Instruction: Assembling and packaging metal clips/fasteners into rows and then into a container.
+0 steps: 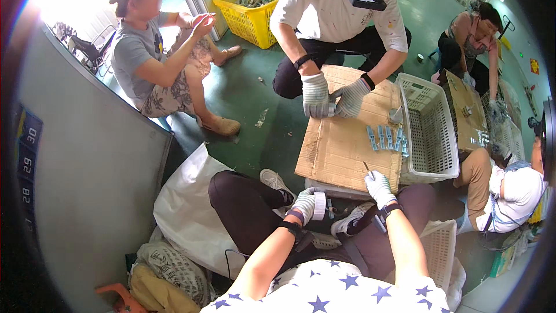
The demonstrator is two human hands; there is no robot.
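Observation:
My left hand, in a striped knit glove, is closed around a short white cylinder, a cup or a roll; I cannot tell which. Just over the near edge of a cardboard sheet, my gloved right hand pinches a thin dark stick that points up and left. Several blue-grey metal pieces lie in a row on the cardboard, beyond my right hand. Behind them stands a small pale cup. Across the cardboard, a person's gloved hands work on a small metallic part.
A white plastic crate stands against the cardboard's right side. Another pale crate is by my right leg. White sacking and stuffed sacks lie at my left. A yellow basket is farther back. Other people sit around.

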